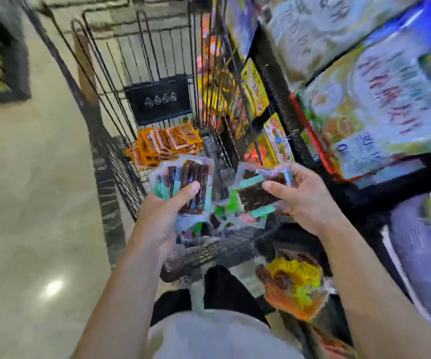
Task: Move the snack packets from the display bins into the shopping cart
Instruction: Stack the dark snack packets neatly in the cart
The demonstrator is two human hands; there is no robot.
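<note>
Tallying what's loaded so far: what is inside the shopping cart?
Orange packets lie piled on the shopping cart floor at its far end. The left hand and right hand hold dark packets over the near part, hiding what lies beneath.

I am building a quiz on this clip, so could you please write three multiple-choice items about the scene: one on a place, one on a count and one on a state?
1. Where does the pile of orange snack packets lie? A. on the floor B. in the black wire shopping cart C. on a shelf
2. How many white icons mark the cart's black panel? A. two B. four C. six
3. What are the hands doing? A. both empty B. one empty C. each gripping clear packets of dark snacks
1 B: the pile sits inside the wire walls.
2 B: four stand in a row.
3 C: left hand and right hand each grip a bundle.
</note>
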